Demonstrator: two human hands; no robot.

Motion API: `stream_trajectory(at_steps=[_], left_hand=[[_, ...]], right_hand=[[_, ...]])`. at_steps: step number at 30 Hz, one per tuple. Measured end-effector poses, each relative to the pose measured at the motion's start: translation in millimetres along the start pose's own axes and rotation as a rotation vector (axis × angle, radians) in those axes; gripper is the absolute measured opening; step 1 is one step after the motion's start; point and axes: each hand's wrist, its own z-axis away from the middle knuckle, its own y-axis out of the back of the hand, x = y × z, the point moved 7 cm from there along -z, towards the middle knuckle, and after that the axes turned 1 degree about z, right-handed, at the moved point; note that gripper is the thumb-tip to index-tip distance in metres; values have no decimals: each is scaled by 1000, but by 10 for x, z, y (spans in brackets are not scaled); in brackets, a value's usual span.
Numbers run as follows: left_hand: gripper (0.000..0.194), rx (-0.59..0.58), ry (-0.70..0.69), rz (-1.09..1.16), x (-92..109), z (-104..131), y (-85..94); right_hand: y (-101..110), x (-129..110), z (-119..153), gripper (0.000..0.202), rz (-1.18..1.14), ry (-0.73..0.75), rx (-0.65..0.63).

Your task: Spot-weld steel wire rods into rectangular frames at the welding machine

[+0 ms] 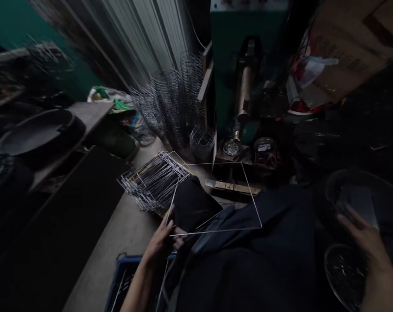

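My left hand [166, 240] is closed on the left corner of a thin rectangular wire frame [222, 231]. The frame stretches out over dark cloth on my lap. At the right, my right hand [362, 232] reaches over a dark round basin [333, 186]; its fingers look stretched and apart, though somewhat blurred. Close by its fingertips is a greyish flat-sided object [362, 201], too dim to name. Below that hand stands a round bowl [344, 273] with small shiny pieces in it. A stack of similar wire frames [156, 182] lies on the floor beyond my left hand.
Ahead stands a green machine [227, 78] with a metal arm [244, 93] above a small dish of bits [232, 148]. Stacked wire baskets [170, 95] lean near corrugated sheeting. A blue crate [118, 268] sits at lower left; a black tub [40, 130] rests on a bench.
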Motion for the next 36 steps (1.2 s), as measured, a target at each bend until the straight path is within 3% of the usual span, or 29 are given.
stream_trajectory(at_steps=[3, 7, 11, 15, 20, 25, 31, 36], left_hand=[[100, 68, -88, 73, -18, -20, 197], [104, 56, -173, 111, -91, -117, 89], [98, -21, -204, 95, -144, -206, -172], [94, -101, -160, 78, -227, -210, -336], [92, -193, -111, 84, -328, -151, -442], [89, -265, -92, 152, -367, -103, -571], [87, -340, -70, 116, -451, -170, -744], [86, -362, -67, 116, -449, -246, -774]], right_hand=[[-33, -409, 174, 70, -75, -48, -63], [-72, -1258, 454, 72, -136, 85, -217], [-294, -2071, 914, 74, -126, 430, -477], [-718, -2561, 1372, 75, 40, 759, -622], [-1219, -2785, 1570, 80, 168, 984, -667], [-1503, -2842, 1502, 77, 162, 981, -719], [-1569, -3000, 1582, 76, -122, 831, -883], [-1448, -2901, 1501, 74, -118, 748, -714]])
